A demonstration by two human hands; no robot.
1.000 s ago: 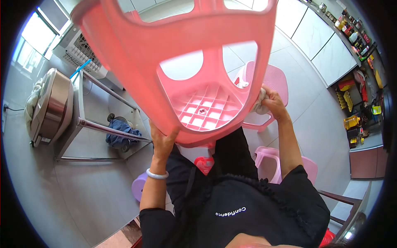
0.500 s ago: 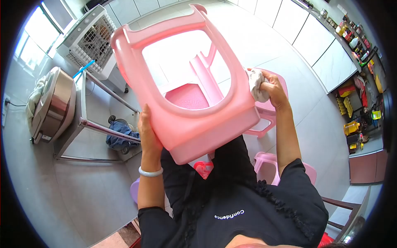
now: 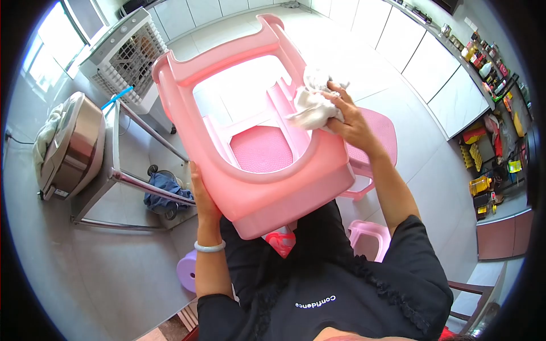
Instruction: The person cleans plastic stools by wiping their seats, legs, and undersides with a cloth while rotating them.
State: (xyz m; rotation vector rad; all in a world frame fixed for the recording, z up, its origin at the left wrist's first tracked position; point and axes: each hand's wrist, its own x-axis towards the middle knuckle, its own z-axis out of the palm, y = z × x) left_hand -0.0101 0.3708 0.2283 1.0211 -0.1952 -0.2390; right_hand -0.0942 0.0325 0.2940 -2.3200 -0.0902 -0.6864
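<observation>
A pink plastic stool (image 3: 256, 199) is tilted above my lap, one side with a large rounded opening facing me. My left hand (image 3: 203, 193) grips its lower left edge, thumb along the near face and the other fingers hidden behind. A crumpled white cloth (image 3: 313, 108) is in my right hand (image 3: 348, 120), pressed on the stool's right side beside the opening. Through the opening shows a textured pink surface (image 3: 261, 149).
Another pink stool (image 3: 378, 133) stands on the floor at the right, with a smaller one (image 3: 369, 236) nearer. A metal-framed table (image 3: 116, 165) and a purple stool (image 3: 186, 271) are left. An air cooler (image 3: 128, 59) stands behind; cabinets (image 3: 429, 62) line the back right.
The stool has turned from its underside view to show the side with the rounded opening. My right hand, with the cloth, has moved up and left from the stool's outer edge onto its side.
</observation>
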